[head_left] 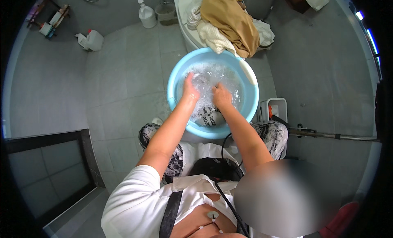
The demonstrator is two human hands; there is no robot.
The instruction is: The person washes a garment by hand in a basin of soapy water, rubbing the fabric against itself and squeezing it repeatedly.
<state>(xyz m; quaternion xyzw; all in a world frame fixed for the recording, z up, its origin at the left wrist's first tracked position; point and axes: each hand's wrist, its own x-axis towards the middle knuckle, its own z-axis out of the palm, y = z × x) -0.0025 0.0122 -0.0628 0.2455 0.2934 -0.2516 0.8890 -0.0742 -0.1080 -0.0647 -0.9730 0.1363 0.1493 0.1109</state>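
A light blue round basin (172, 82) holds sudsy water and stands in front of my knees. In it lies a pale wet cloth (206, 116) with black printing, partly under the water. My left hand (190, 87) dips into the foam on the basin's left side. Its thumb is stretched out, and the other fingers are hidden by water and suds. To the right of it, my right hand (222, 96) is closed at the water's surface, fingers bent downward. What those fingers grip is covered by foam.
Behind the basin, a tan garment (227, 17) and a cream knit (215, 38) are heaped on a white toilet (184, 27). A pump bottle (147, 15) and a white jug (95, 40) stand by the wall. A white bin (279, 102) is at right.
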